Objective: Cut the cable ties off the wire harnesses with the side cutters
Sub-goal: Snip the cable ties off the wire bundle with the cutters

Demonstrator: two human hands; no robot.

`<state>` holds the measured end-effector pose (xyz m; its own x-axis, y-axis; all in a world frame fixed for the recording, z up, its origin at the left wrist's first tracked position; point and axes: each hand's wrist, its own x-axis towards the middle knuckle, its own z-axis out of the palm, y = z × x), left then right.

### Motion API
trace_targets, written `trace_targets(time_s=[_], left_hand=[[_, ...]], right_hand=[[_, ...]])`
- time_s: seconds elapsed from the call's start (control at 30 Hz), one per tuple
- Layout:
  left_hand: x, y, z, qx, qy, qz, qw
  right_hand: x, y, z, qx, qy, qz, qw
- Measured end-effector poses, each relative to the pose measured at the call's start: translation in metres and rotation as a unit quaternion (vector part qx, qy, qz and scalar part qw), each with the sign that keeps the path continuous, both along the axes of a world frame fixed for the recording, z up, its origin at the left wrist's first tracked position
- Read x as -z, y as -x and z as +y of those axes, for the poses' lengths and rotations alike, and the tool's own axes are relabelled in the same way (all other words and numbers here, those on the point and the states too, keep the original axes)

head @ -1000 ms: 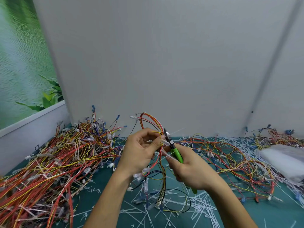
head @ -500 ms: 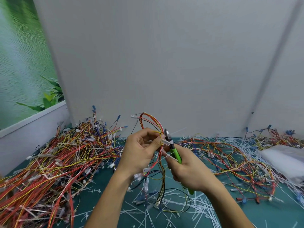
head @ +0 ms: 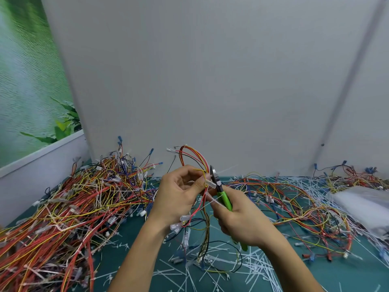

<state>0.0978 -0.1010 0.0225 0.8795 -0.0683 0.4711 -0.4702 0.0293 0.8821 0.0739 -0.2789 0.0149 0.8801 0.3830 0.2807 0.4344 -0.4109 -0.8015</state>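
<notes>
Grey wall (head: pixel 210 81) across the far side. Teal mat (head: pixel 139 239) below, covered in wire.
Big pile (head: pixel 69 207) of red, yellow and orange harnesses at left; looser tangle (head: pixel 294 207) at right.
White bag (head: pixel 362 203) far right, blurred.
Cut ties (head: pixel 259 268) strewn near centre and right.
Held up at centre above the mat: one harness (head: pixel 195 157), looped at top, ends hanging down.
Left hand (head: pixel 176 197) gripping that harness, fingers curled round the wires.
Right hand (head: pixel 242 222) closed round the green cutters (head: pixel 224 199), head up against the bundle, just beside the left thumb.
Blades on a tie or not: cannot tell.
</notes>
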Motion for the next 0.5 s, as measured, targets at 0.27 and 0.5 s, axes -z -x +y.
trace_targets(time_s=[0.27, 0.5], left_hand=[[0.0012, -0.001, 0.0018, 0.004, -0.012, -0.001, 1.0], [0.0002, -0.0001, 0.0039, 0.016, -0.023, -0.016, 0.999]], right_hand=[[0.0018, -0.0008, -0.0003, -0.003, 0.034, -0.013, 0.999], [-0.0031, 0.002, -0.0016, -0.005, 0.034, -0.012, 0.999]])
